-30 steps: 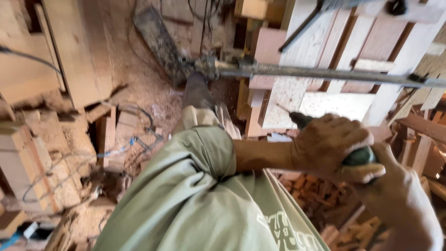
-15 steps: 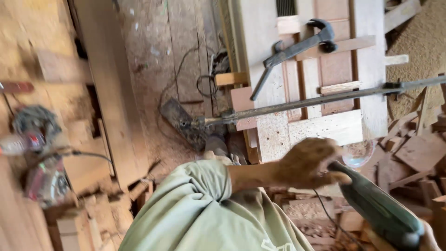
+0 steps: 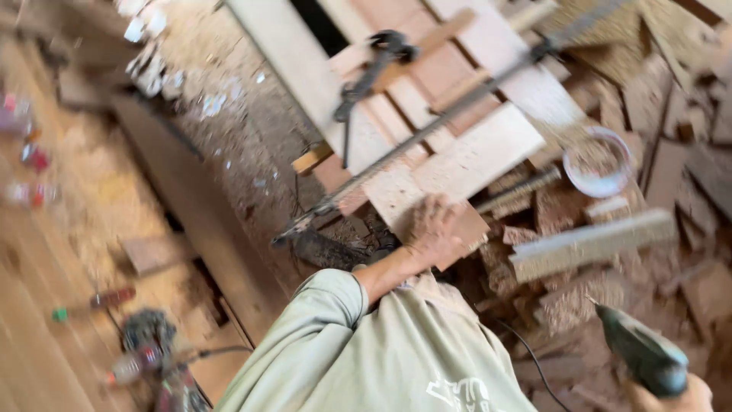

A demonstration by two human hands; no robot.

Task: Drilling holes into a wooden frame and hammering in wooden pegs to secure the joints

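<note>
My left hand (image 3: pixel 431 229) lies flat, fingers apart, on the near edge of a pale wooden board (image 3: pixel 473 152) among several boards laid side by side. A long metal bar clamp (image 3: pixel 450 114) runs across those boards just beyond the hand. My right hand (image 3: pixel 671 398) shows only partly at the bottom right corner, closed around the grip of a dark green power drill (image 3: pixel 637 351) whose nose points up and left. A green sleeve (image 3: pixel 335 336) covers my left arm.
A black clamp (image 3: pixel 374 65) sits on the boards farther back. A white bowl (image 3: pixel 598 162) holding sawdust stands to the right among wood offcuts (image 3: pixel 587 244). Sawdust covers the floor. A power tool with cable (image 3: pixel 149 343) and a screwdriver (image 3: pixel 91 303) lie at lower left.
My left hand has left the drill and moved forward onto the board edge. The drill, now in the right hand alone, has dropped to the lower right. The view has swung left.
</note>
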